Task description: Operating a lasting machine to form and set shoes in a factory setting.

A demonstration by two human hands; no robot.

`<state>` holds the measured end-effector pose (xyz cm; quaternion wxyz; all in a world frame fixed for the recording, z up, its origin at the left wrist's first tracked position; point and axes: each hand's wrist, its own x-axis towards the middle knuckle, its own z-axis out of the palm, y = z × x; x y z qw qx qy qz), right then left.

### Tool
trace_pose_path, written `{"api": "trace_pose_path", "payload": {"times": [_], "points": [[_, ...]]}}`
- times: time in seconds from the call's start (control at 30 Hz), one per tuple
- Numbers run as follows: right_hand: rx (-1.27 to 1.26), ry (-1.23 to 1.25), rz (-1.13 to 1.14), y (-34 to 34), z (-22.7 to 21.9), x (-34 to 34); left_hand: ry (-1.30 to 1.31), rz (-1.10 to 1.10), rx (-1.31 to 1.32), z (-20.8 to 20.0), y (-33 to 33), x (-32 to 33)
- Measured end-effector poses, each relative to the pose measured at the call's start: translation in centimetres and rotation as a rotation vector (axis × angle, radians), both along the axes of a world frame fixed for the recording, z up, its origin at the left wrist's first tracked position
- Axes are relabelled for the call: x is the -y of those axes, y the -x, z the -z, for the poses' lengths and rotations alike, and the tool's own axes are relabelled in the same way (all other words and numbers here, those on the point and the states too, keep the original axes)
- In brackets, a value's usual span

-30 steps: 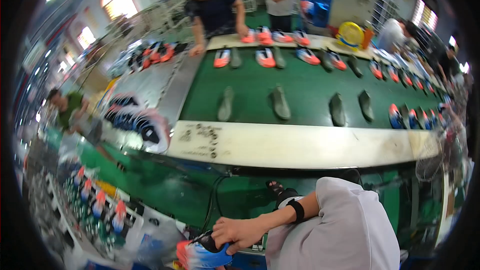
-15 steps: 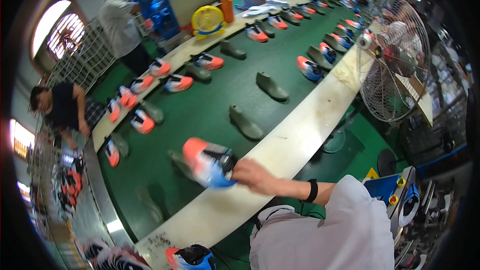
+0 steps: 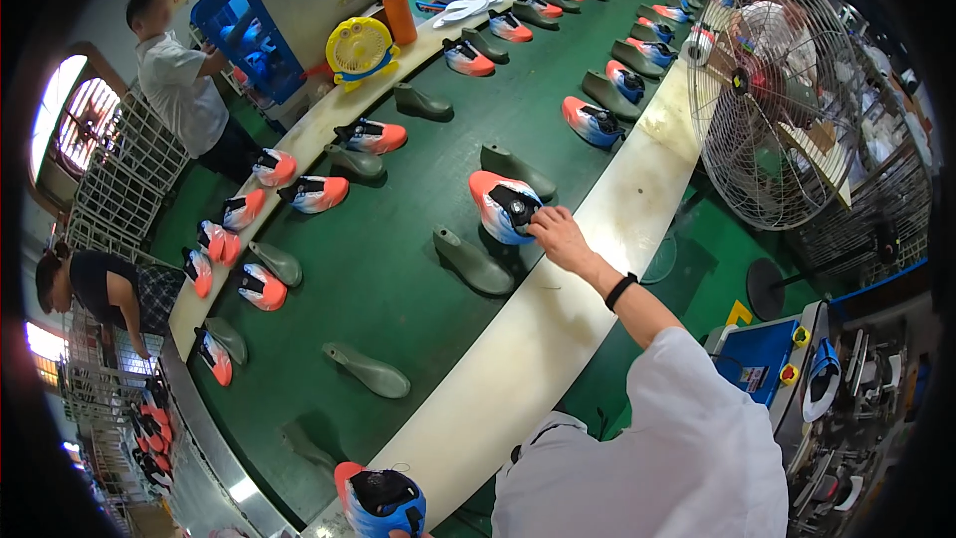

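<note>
- Far left, a co-worker in a dark top (image 3: 110, 284) bends beside the green worktop (image 3: 388, 229), its far edge lined with orange-toed shoes (image 3: 217, 242).
- Lower left of centre, a near shoe (image 3: 383, 500) sits by the worktop's near end, its opening facing up. The left hand (image 3: 410, 534) shows only as a sliver beneath it, so its grip cannot be told. Keeping this shoe off the worktop's rim would likely spare its upper from scuffs.
- Near centre, a grey-green last (image 3: 473, 261) lies on the worktop, a second last (image 3: 518, 170) beyond it.
- Between the two, the right hand (image 3: 560, 236) pinches the heel end of the centre shoe (image 3: 495, 209), fingers drawn narrow. Whether the sole fully touches the worktop cannot be seen. Good handling here probably means sole flat, toe clear of both lasts, and fingers loosened only once the weight is supported.
- At right, a wire-caged fan (image 3: 777, 90) stands beyond the white border (image 3: 518, 369); the sleeve is best kept clear.
</note>
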<state>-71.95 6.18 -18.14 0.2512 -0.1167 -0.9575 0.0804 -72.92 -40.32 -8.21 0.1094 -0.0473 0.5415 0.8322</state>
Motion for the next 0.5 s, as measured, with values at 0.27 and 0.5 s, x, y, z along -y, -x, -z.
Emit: {"api": "trace_pose_path", "payload": {"times": [0.27, 0.5], "points": [[0.090, 0.045, 0.181, 1.7, 0.9, 5.7, 0.058, -0.054, 0.006, -0.7, 1.3, 2.3], [0.388, 1.712, -0.660, 1.7, -12.8, 27.4, 0.094, -0.149, 0.022, -1.0, 1.3, 5.6]]}}
